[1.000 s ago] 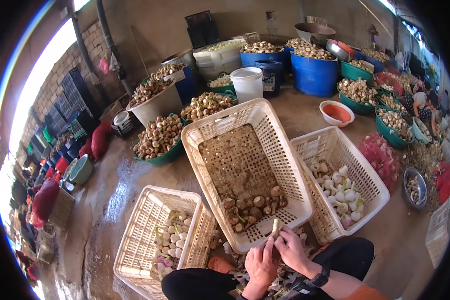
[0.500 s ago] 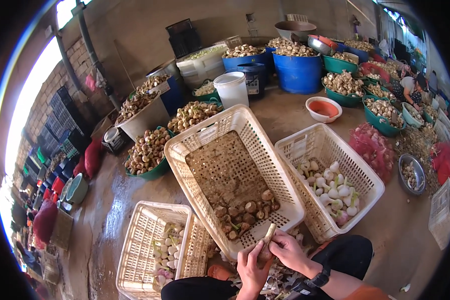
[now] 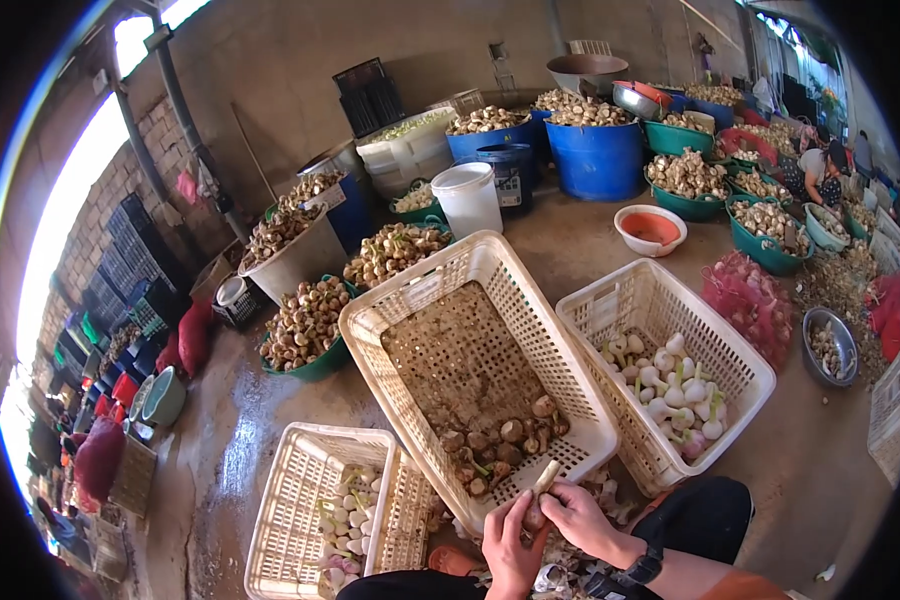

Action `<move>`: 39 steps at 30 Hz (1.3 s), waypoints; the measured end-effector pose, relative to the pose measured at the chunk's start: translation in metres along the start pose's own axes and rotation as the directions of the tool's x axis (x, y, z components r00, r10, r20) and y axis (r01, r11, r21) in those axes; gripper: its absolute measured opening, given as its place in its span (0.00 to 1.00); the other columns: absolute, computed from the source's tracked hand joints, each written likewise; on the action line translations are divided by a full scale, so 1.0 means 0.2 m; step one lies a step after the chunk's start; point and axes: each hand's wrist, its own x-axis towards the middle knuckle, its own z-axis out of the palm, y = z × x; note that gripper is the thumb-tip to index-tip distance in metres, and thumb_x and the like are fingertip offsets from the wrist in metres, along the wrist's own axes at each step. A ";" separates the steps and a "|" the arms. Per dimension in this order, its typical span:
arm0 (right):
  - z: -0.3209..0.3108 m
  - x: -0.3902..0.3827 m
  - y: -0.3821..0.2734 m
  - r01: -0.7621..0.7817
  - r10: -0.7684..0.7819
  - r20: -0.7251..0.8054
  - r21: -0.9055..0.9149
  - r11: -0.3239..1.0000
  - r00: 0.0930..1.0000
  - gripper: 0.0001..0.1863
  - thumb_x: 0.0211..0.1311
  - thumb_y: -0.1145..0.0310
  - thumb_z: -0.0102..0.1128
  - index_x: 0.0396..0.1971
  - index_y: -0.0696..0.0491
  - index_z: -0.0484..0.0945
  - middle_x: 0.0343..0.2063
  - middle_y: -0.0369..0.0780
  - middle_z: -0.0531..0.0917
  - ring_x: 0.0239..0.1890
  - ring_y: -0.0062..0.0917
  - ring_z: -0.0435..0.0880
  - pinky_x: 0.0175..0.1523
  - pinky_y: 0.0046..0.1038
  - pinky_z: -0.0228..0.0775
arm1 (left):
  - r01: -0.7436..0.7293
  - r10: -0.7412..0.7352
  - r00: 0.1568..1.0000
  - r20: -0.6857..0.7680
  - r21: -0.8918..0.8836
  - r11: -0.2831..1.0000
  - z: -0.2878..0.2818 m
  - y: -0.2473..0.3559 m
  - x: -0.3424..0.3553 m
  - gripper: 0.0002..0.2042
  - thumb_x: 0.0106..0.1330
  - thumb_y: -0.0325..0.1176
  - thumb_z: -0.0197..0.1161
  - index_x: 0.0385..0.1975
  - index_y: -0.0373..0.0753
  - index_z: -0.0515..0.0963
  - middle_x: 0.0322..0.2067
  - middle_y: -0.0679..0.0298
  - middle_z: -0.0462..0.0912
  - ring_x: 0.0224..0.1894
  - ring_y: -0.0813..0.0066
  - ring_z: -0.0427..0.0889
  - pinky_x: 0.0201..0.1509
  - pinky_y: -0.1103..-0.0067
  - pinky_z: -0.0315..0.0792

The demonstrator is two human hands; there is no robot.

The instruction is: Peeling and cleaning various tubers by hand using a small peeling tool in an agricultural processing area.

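A garlic bulb (image 3: 535, 514) with a thick pale stem (image 3: 547, 476) sticking up is between my two hands, close to my knees. My left hand (image 3: 511, 546) wraps its fingers round the bulb from the left. From the right, my right hand (image 3: 583, 522) pinches the bulb near the stem's base. Just beyond my hands, a tilted white crate (image 3: 438, 345) holds brown unpeeled garlic (image 3: 510, 432) at its near end. White cleaned garlic (image 3: 675, 392) lies in the crate (image 3: 727, 362) on the right. More white bulbs (image 3: 354, 512) are in the left crate (image 3: 278, 528).
Peeled skins lie between my knees. Behind the crates stand green tubs heaped with garlic (image 3: 308, 320), a white bucket (image 3: 467, 200) and blue barrels (image 3: 594, 160). At right are a red mesh sack (image 3: 746, 308) and a metal bowl (image 3: 843, 330). Another person (image 3: 818, 178) works far right.
The view has shifted slightly, so the crates and tubs appear a little lower. Both hands still hold the garlic bulb, its stem tilted a bit more to the right.
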 end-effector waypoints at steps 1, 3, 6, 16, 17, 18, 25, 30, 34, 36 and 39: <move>0.01 0.00 0.04 -0.109 0.117 -0.051 0.147 0.983 0.992 0.09 0.58 0.74 0.47 0.32 0.64 0.73 0.31 0.38 0.75 0.34 0.19 0.72 0.40 0.22 0.65 | -0.078 0.078 0.997 0.008 0.058 0.995 0.00 0.00 0.00 0.27 0.42 0.24 0.69 0.47 0.38 0.73 0.39 0.55 0.73 0.41 0.60 0.74 0.45 0.76 0.71; 0.00 -0.01 0.04 -0.107 0.117 -0.040 0.194 0.975 0.992 0.08 0.58 0.74 0.47 0.32 0.63 0.74 0.31 0.37 0.75 0.33 0.18 0.72 0.39 0.22 0.65 | -0.155 0.154 0.988 0.018 0.118 0.981 0.01 -0.02 0.00 0.27 0.41 0.24 0.70 0.47 0.39 0.73 0.39 0.55 0.74 0.41 0.60 0.75 0.44 0.75 0.72; -0.05 0.01 0.00 0.071 -0.072 0.017 0.016 0.997 0.997 0.08 0.59 0.73 0.48 0.33 0.61 0.74 0.30 0.35 0.76 0.33 0.16 0.71 0.39 0.21 0.65 | 0.540 -0.347 0.837 0.423 -0.744 0.394 -0.02 -0.12 -0.03 0.26 0.54 0.25 0.62 0.55 0.35 0.64 0.41 0.60 0.75 0.41 0.72 0.74 0.43 0.78 0.72; -0.08 0.03 -0.05 0.376 -0.303 0.238 -0.381 0.845 0.923 0.08 0.57 0.72 0.56 0.36 0.57 0.76 0.30 0.44 0.77 0.30 0.37 0.78 0.33 0.30 0.68 | 0.655 -0.498 0.702 0.510 -0.737 0.168 -0.04 -0.08 0.02 0.24 0.69 0.47 0.36 0.60 0.39 0.56 0.33 0.66 0.74 0.25 0.80 0.69 0.23 0.83 0.62; -0.09 0.01 -0.10 0.391 -0.307 0.255 -0.427 0.815 0.917 0.08 0.57 0.72 0.56 0.36 0.57 0.76 0.29 0.45 0.76 0.30 0.39 0.78 0.33 0.30 0.68 | 0.745 -0.445 0.629 0.638 -0.658 0.111 -0.08 -0.08 0.05 0.25 0.69 0.48 0.36 0.59 0.39 0.56 0.32 0.65 0.74 0.25 0.79 0.68 0.23 0.84 0.61; -0.09 -0.01 -0.12 0.410 -0.310 0.280 -0.462 0.786 0.909 0.08 0.57 0.73 0.56 0.36 0.57 0.77 0.28 0.45 0.76 0.31 0.41 0.77 0.33 0.30 0.67 | 0.822 -0.392 0.543 0.743 -0.566 0.065 -0.10 -0.08 0.06 0.25 0.69 0.49 0.35 0.59 0.39 0.57 0.32 0.65 0.74 0.24 0.79 0.68 0.22 0.84 0.60; -0.04 -0.02 -0.01 0.315 -0.255 0.235 -0.273 0.909 0.938 0.09 0.59 0.71 0.54 0.36 0.59 0.75 0.30 0.45 0.78 0.30 0.41 0.77 0.34 0.33 0.68 | 0.472 -0.381 0.881 0.281 -0.479 0.740 -0.11 -0.12 -0.02 0.16 0.62 0.38 0.51 0.45 0.36 0.66 0.27 0.63 0.72 0.22 0.79 0.68 0.23 0.83 0.64; -0.05 -0.02 -0.01 0.490 -0.392 0.312 -0.362 0.793 0.865 0.09 0.59 0.70 0.53 0.37 0.58 0.75 0.36 0.44 0.77 0.35 0.40 0.77 0.39 0.33 0.69 | 0.867 -0.431 0.474 0.768 -0.493 0.075 -0.13 -0.20 0.01 0.22 0.67 0.51 0.36 0.40 0.37 0.67 0.23 0.64 0.71 0.18 0.78 0.67 0.20 0.84 0.61; -0.01 -0.02 -0.02 0.169 -0.153 0.273 -0.033 0.985 0.950 0.14 0.64 0.69 0.49 0.47 0.59 0.70 0.38 0.39 0.76 0.38 0.22 0.75 0.43 0.26 0.67 | 0.452 -0.370 0.890 0.267 -0.405 0.795 -0.08 -0.19 -0.04 0.17 0.64 0.37 0.55 0.46 0.40 0.56 0.24 0.66 0.71 0.18 0.86 0.68 0.19 0.88 0.62; 0.00 0.00 0.01 -0.126 0.065 0.269 0.216 0.968 0.961 0.13 0.65 0.66 0.49 0.43 0.58 0.72 0.33 0.33 0.75 0.34 0.15 0.71 0.41 0.20 0.65 | 0.526 -0.439 0.849 0.294 -0.538 0.659 -0.07 -0.15 -0.04 0.16 0.66 0.40 0.52 0.45 0.41 0.57 0.23 0.67 0.71 0.16 0.86 0.66 0.16 0.90 0.59; -0.04 0.04 0.11 -0.314 0.296 0.144 0.661 0.682 0.944 0.09 0.62 0.66 0.49 0.34 0.56 0.73 0.31 0.34 0.76 0.33 0.18 0.75 0.40 0.22 0.67 | 0.595 -0.375 0.803 0.464 -0.667 0.448 -0.05 -0.12 -0.02 0.22 0.66 0.48 0.49 0.53 0.42 0.57 0.27 0.66 0.71 0.16 0.85 0.63 0.17 0.88 0.57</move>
